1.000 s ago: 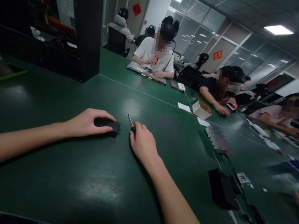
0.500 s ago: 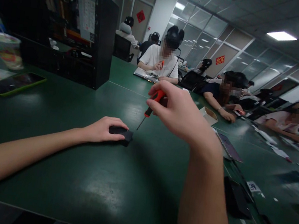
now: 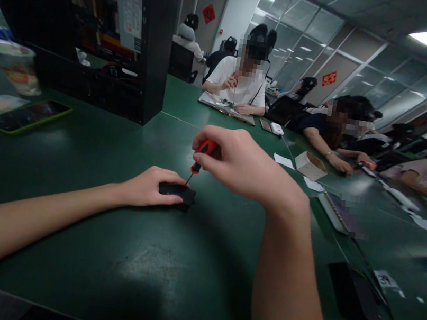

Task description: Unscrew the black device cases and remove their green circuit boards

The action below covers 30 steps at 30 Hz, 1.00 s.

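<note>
On the green table (image 3: 135,255), my left hand (image 3: 149,185) grips a small black plastic object (image 3: 187,198) between thumb and fingers. Its exact kind is unclear, as the hand covers part of it. Above and to the right, my right hand (image 3: 233,157) is closed around the red and black handle of a screwdriver (image 3: 206,148). The thin shaft slants down to the left. Its tip meets the top of the black object near my left fingertips; whether it sits in a hole cannot be seen.
A black computer case (image 3: 153,49) with an open side stands at the left. Near it are a phone (image 3: 27,116) and a plastic cup (image 3: 18,69). On the right lie a small box (image 3: 311,166) and a black item (image 3: 355,296). Co-workers sit beyond, one person (image 3: 245,79) opposite.
My right hand has brought the screwdriver down and left, from beside the black object onto its top. My left hand keeps its hold. The view has shifted slightly.
</note>
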Each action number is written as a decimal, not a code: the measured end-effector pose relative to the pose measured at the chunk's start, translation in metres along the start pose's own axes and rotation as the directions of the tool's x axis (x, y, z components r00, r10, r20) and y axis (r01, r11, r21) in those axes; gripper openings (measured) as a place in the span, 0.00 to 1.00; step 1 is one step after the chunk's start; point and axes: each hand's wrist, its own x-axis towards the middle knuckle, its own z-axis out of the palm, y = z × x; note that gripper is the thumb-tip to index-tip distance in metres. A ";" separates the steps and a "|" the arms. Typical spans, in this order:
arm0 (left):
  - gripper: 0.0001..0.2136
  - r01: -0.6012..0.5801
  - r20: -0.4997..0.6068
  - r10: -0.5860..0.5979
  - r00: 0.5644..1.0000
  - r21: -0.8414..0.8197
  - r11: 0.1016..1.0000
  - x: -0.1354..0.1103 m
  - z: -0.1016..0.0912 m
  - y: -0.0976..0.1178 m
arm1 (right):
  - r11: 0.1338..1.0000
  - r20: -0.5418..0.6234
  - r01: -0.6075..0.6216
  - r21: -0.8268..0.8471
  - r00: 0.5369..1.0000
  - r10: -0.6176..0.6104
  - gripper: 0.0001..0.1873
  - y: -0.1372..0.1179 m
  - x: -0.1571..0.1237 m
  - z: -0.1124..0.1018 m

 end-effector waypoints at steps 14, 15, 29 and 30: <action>0.17 0.012 0.019 -0.012 1.000 0.005 1.000 0.000 0.000 0.001 | 0.999 0.021 0.000 -0.034 1.000 0.001 0.12 0.000 0.000 0.001; 0.17 0.012 0.020 -0.012 1.000 0.004 1.000 0.000 0.000 0.001 | 1.000 0.025 -0.004 -0.031 1.000 0.004 0.12 0.000 0.000 0.001; 0.17 0.005 0.016 -0.005 1.000 -0.007 1.000 -0.001 0.000 0.000 | 1.000 -0.008 -0.021 0.004 1.000 0.021 0.08 0.011 0.002 0.002; 0.17 0.003 0.015 -0.002 1.000 -0.010 1.000 -0.001 0.000 0.000 | 1.000 -0.001 -0.026 0.013 1.000 0.026 0.08 0.012 0.002 0.002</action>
